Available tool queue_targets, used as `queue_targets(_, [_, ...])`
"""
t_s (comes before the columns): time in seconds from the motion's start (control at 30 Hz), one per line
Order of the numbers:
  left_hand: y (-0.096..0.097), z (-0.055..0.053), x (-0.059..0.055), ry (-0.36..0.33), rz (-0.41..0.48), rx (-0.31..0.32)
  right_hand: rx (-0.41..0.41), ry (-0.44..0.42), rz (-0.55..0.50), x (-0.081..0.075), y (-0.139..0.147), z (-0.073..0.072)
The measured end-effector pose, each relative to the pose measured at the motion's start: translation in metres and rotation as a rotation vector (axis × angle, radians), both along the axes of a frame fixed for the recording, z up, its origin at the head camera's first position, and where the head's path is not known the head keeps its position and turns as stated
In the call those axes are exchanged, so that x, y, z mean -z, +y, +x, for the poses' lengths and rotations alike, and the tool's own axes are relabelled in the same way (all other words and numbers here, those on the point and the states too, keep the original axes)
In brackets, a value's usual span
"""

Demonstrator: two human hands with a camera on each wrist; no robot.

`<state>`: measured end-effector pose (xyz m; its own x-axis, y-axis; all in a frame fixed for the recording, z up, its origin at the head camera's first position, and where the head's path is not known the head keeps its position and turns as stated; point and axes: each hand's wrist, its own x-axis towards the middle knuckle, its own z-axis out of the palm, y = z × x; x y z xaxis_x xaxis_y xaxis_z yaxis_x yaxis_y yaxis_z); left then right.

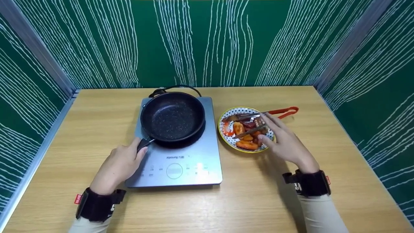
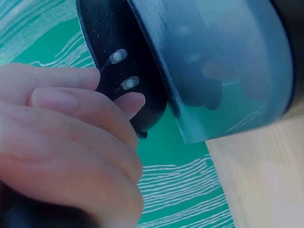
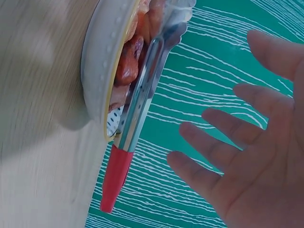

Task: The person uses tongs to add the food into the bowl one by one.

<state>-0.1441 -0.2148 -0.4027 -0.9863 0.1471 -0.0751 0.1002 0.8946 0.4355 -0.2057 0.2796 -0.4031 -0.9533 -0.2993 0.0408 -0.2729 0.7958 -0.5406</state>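
My left hand (image 1: 118, 165) grips the black handle (image 1: 144, 144) of a dark speckled frying pan (image 1: 173, 118). The pan sits on the rear part of a silver induction cooktop (image 1: 194, 161), and nothing lies inside it. In the left wrist view, curled fingers (image 2: 71, 114) wrap the handle beside the pan's riveted wall. My right hand (image 1: 286, 142) hovers over the right side of a polka-dot plate (image 1: 226, 140) with its fingers spread. Metal tongs (image 1: 281, 111) with red grips lie across the plate. Under them are glossy orange-brown pieces of food (image 1: 247, 144). The right wrist view shows the palm (image 3: 270, 166) apart from the tongs.
A black power cord (image 1: 181, 86) curves behind the cooktop. The wooden table (image 1: 252, 197) meets green walls (image 1: 207, 45) with white wavy lines at the back and sides. The tongs' red ends stick out past the plate's right rim.
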Motion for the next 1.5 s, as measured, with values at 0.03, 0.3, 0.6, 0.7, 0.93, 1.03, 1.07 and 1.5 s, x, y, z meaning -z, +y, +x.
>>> queue_targets(0.03, [0.0,0.0,0.0,0.008,0.002,0.004,-0.002,0.005,0.011,-0.002,0.002,-0.003])
queue_targets(0.3, [0.001,0.0,0.0,0.011,0.002,0.0,-0.063,0.048,0.187,-0.019,0.015,-0.037])
queue_targets(0.6, [0.001,0.001,0.0,-0.007,0.002,-0.007,-0.142,0.096,0.328,-0.019,0.03,-0.065])
queue_targets(0.7, [0.001,0.0,-0.001,-0.005,-0.005,-0.003,-0.148,0.092,0.354,-0.016,0.031,-0.071])
queue_targets(0.93, [0.0,0.0,-0.001,0.0,-0.004,0.0,-0.154,0.095,0.371,-0.001,0.031,-0.08])
queue_targets(1.03, [0.0,0.001,-0.001,0.015,-0.007,0.004,-0.195,0.156,0.352,0.007,0.031,-0.083])
queue_targets(1.07, [0.0,0.002,-0.001,0.018,-0.01,0.003,-0.21,0.175,0.342,0.01,0.031,-0.083])
queue_targets(1.5, [0.0,0.002,-0.002,0.006,0.002,-0.005,-0.2,0.2,0.348,0.015,0.036,-0.087])
